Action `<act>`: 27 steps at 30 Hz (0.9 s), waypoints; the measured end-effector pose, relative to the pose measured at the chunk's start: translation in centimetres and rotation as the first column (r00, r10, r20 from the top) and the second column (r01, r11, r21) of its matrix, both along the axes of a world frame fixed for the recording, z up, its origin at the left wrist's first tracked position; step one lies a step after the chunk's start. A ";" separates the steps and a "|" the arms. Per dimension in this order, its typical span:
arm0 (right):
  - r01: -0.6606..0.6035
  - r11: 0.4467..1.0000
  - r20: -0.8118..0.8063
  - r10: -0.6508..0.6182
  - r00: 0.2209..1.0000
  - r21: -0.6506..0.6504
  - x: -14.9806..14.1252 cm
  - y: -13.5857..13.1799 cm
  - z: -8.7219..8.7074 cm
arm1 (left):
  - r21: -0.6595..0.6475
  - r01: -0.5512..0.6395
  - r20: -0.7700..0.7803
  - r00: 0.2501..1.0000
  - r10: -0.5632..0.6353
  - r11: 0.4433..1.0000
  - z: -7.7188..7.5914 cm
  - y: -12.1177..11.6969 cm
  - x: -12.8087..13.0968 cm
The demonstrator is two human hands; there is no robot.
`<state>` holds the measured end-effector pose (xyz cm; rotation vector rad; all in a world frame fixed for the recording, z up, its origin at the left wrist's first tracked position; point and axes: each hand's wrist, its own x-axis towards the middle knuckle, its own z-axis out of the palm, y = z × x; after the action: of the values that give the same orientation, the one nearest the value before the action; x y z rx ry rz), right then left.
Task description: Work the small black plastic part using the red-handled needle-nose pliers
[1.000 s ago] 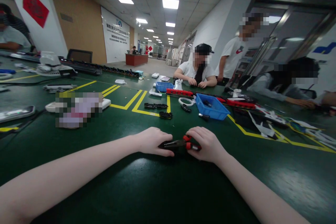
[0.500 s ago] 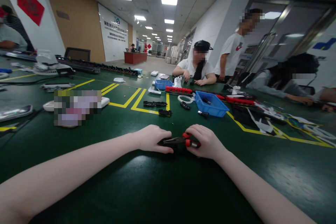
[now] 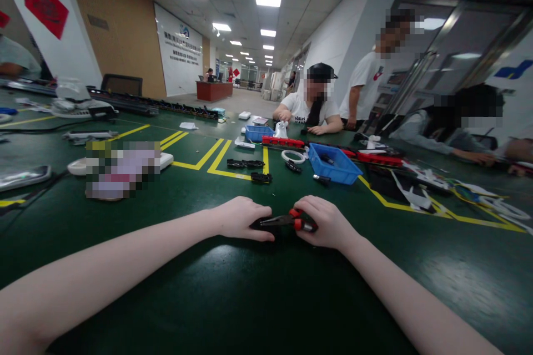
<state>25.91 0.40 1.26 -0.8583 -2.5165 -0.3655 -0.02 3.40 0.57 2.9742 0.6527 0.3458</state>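
Needle-nose pliers (image 3: 278, 221) with red and black handles are in my right hand (image 3: 327, 222), its fingers wrapped round the grips. The jaws point left, toward my left hand (image 3: 245, 219). That hand is closed round a small black part (image 3: 257, 224), mostly hidden by the fingers and lying against the plier tips. I cannot make out whether the jaws grip it. Just beyond the hands lie a short black piece (image 3: 261, 177) and a longer black piece (image 3: 245, 163) on the green table (image 3: 233, 299).
A blue bin (image 3: 335, 165) with dark parts stands beyond my right hand, near a white cable coil (image 3: 293, 156). Red strips (image 3: 283, 143) run behind it. At left lies a blurred-out phone-like object (image 3: 122, 172). A co-worker (image 3: 310, 105) sits across the table.
The hands, pliers and black part hold nearly the same place; the view has shifted very slightly. Across the table, the seated co-worker has shifted a little.
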 end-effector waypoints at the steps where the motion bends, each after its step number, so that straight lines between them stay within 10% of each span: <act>1: 0.002 1.000 0.003 -0.002 1.000 0.003 0.0 -0.1 0.0 | -0.001 0.002 -0.001 1.000 -0.002 1.000 0.0 0.0 0.0; 27: -0.005 1.000 0.035 0.004 0.999 0.022 0.0 0.1 0.0 | 0.042 0.024 -0.017 1.000 -0.024 0.999 0.1 0.0 -0.1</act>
<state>25.92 0.52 1.29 -0.8451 -2.5411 -0.4092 -0.08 3.36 0.63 3.0255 0.6182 0.3385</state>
